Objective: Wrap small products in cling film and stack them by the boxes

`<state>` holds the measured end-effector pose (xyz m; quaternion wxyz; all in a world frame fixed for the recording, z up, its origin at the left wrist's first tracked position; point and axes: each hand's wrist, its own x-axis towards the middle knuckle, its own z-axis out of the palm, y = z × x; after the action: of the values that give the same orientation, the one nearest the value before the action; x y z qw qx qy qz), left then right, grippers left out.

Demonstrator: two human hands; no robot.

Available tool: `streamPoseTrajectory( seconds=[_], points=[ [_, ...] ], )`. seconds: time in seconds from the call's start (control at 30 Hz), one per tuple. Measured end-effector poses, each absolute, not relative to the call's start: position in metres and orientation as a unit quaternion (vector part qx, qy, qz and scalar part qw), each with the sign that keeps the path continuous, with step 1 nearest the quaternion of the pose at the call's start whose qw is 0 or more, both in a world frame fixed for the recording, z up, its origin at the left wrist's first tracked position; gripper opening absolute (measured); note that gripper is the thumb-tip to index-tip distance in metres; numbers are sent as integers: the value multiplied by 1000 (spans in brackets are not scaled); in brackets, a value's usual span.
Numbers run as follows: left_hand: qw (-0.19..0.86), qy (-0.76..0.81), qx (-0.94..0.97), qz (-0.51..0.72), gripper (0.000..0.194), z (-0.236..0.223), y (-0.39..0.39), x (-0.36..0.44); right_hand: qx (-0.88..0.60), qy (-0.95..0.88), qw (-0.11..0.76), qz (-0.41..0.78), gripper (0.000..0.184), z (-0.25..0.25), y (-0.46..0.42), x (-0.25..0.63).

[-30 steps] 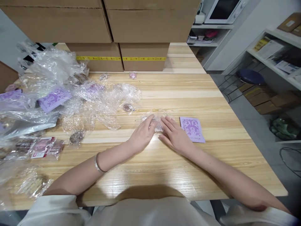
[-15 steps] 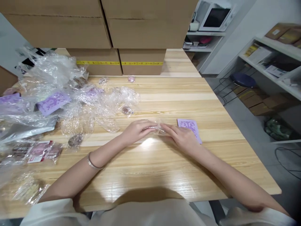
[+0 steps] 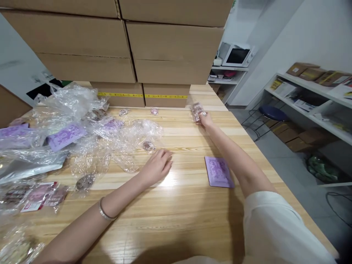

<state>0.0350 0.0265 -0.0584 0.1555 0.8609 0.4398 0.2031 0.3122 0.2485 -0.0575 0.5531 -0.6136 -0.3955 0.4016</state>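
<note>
Cardboard boxes [image 3: 170,51] are standing stacked at the rear of the worktop [image 3: 165,227]; plastic wrappers [image 3: 77,99] are lying at left; a sachet [image 3: 219,172] is lying at right, before the wrapped packet [image 3: 196,110].

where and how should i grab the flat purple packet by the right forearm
I'd pinch the purple packet by its left edge, coming in low from the left. It lies flat on the table, so its thin borders are likely the easiest hold, while the right forearm crowds its right side. The left grip looks empty.
</note>
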Motion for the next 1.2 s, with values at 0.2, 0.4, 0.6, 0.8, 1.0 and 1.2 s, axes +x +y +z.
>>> streamPoseTrajectory(
  seconds=[0.2, 0.4, 0.6, 0.8, 1.0, 1.2],
  points=[
    [95, 443, 867, 207, 25, -56, 27, 35, -763, -384, 462, 239, 20, -68, 289, 303],
    [33, 470, 860, 197, 27, -48, 26, 35, -757, -473, 398, 211, 33, -73, 313, 292],
    [-80, 608, 773, 159, 23, -36, 44, 14, -721, -560, 381, 144, 58, -64, 286, 292],
    [-20, 636, 767, 87, 44, -51, 52, 9, -459, -809, 325, 173, 30, -53, 206, 221],
    [-44, 640, 763, 75, 35, -52, 50, 5, -434, -831, 287, 199, 23, -52, 167, 157],
    [-83, 681, 721, 99, 31, -48, 57, -15, -500, -736, 376, 260, 25, -36, 182, 183]
  ],
)
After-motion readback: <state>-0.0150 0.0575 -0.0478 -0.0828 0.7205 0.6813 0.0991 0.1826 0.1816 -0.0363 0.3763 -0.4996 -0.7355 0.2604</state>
